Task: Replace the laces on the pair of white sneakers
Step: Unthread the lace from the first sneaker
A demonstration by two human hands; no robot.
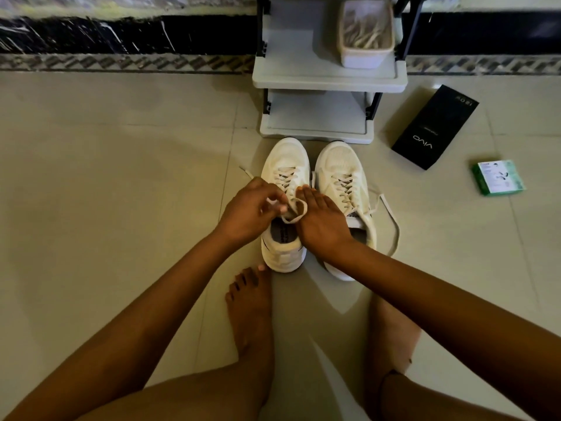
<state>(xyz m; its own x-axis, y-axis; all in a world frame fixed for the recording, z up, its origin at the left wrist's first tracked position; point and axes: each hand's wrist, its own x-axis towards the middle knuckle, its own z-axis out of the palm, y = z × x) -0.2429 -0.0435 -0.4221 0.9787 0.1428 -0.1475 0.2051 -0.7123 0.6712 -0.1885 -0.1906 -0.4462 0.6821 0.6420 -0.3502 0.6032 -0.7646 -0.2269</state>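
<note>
From the head view, the right hand [322,221] lies across the gap between the two sneakers and hides the tongue and collar of the right sneaker [344,189]; its fingers look fairly straight, and whether the thumb grips the lace cannot be told. The heel of that shoe is partly covered by the forearm. The contents of the clear tub [365,34] on the upper shelf are blurred pale strands, hard to identify.

A grey two-tier shelf rack [329,79] stands on the tiled floor [121,177] just beyond the toes of the shoes. To its right a black phone box [434,127] lies flat, and further right a small green box [498,177]. Bare feet rest near the shoes' heels.

The left sneaker [285,165] sits beside its mate, toes pointing away, both white and laced through the lower eyelets. The left hand [252,209] pinches a loop of white lace [296,211] above the left shoe's opening. The right shoe's lace ends [391,220] trail loose on the floor.
</note>
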